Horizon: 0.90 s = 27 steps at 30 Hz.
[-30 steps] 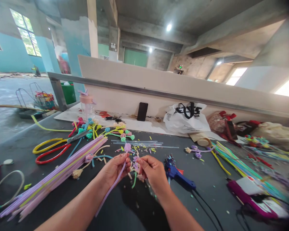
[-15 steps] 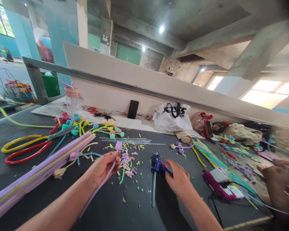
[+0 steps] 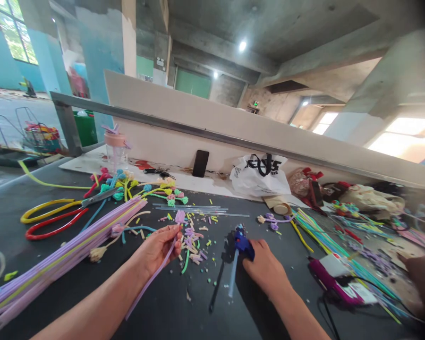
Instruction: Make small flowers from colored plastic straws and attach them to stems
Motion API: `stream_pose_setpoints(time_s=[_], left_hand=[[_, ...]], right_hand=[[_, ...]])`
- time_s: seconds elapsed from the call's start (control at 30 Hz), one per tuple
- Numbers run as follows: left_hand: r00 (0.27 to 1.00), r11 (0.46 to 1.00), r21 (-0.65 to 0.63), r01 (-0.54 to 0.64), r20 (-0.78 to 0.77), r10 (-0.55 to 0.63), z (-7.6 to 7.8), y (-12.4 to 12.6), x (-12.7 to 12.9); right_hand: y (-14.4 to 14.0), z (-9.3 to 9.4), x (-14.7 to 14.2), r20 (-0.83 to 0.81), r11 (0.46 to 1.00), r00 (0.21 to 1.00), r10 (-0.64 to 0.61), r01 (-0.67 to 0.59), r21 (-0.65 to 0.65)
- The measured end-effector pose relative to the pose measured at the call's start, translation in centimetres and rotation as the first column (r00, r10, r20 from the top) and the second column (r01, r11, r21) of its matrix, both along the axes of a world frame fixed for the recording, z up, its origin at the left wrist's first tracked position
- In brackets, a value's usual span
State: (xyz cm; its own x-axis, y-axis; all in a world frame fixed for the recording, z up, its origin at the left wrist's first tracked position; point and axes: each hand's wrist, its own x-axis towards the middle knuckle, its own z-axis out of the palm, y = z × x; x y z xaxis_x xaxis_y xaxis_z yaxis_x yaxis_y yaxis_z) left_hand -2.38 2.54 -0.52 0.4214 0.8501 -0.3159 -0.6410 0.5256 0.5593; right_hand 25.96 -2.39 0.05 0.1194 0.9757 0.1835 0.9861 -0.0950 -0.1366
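While the left hand [image 3: 158, 249] pinches a lilac pipe cleaner [image 3: 152, 278] just under its folded flower head, the right hand [image 3: 265, 269] lies closed over the handle of the blue glue gun [image 3: 241, 242], which rests on the dark table [image 3: 74, 288] with its clear glue stick [image 3: 233, 276] trailing back toward the person. The two hands are apart, one on each side of the heap of cut scraps [image 3: 191, 238]. Left of that heap, the pipe cleaner's stem runs down past the wrist toward the near edge of the table, and its flower head points up at the far edge of the heap.

Judging by the grip, the step in hand looks like fetching the glue gun to the flower, with the gun grasped but not yet lifted. The next move would call for raising the gun clear of the table, minding the cord [image 3: 216, 288] beside it, and bringing the nozzle to the flower head without touching the fingertips that pinch so close under it.

Farther left of the scraps lie a long bundle of lilac pipe cleaners [image 3: 67, 257] and scissors [image 3: 56, 217] with yellow and red handles. Beyond the scraps, finished flowers [image 3: 145, 191] lie in a cluster. Well to the right of the scraps, another person's hand [image 3: 423, 278] shows at the edge of view.
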Motion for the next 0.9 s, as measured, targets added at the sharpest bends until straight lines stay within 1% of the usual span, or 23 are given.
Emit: stream_pose_setpoints(time_s=[0.07, 0.13, 0.17, 0.23, 0.3, 0.43, 0.53, 0.67, 0.77, 0.9], left_hand=[[1.0, 1.0, -0.014, 0.008, -0.004, -0.008, 0.1, 0.0, 0.1], [1.0, 1.0, -0.009, -0.006, -0.012, 0.006, 0.1, 0.0, 0.3], [1.0, 1.0, -0.001, -0.018, -0.014, 0.018, 0.0, -0.1, 0.3], [0.999, 0.999, 0.023, -0.045, -0.022, 0.046, -0.1, -0.2, 0.5], [0.997, 0.996, 0.059, -0.059, -0.047, 0.062, -0.1, -0.3, 0.6], [0.989, 0.989, 0.142, -0.049, -0.13, 0.067, 0.1, -0.5, 0.6], [0.972, 0.986, 0.165, -0.024, -0.228, 0.062, 0.2, -0.7, 0.7], [0.929, 0.973, 0.229, 0.001, -0.361, 0.084, 0.3, -0.9, 0.8], [0.904, 0.966, 0.256, 0.024, -0.418, 0.088, 0.4, -1.1, 0.9], [0.882, 0.955, 0.294, 0.04, -0.46, 0.104, 0.5, -1.1, 1.0]], right_hand=[[-0.4, 0.4, -1.2, -0.049, 0.987, 0.992, 0.113, -0.106, 0.122], [-1.2, 0.7, -2.7, -0.073, 0.935, 0.954, 0.29, -0.267, 0.233], [-1.7, 0.8, -3.6, -0.08, 0.903, 0.926, 0.369, -0.337, 0.265], [-2.6, 1.0, -5.3, -0.095, 0.848, 0.877, 0.472, -0.421, 0.322], [-3.2, 1.2, -6.9, -0.119, 0.821, 0.844, 0.522, -0.46, 0.337], [-3.4, 1.4, -9.0, -0.163, 0.811, 0.805, 0.57, -0.52, 0.268], [-3.0, 1.1, -9.6, -0.131, 0.804, 0.8, 0.586, -0.554, 0.215], [-2.5, 0.5, -9.6, -0.036, 0.78, 0.796, 0.605, -0.583, 0.226], [-2.3, 0.2, -9.3, 0.022, 0.78, 0.805, 0.592, -0.58, 0.236], [-2.2, 0.2, -8.9, 0.078, 0.78, 0.807, 0.586, -0.588, 0.214]])
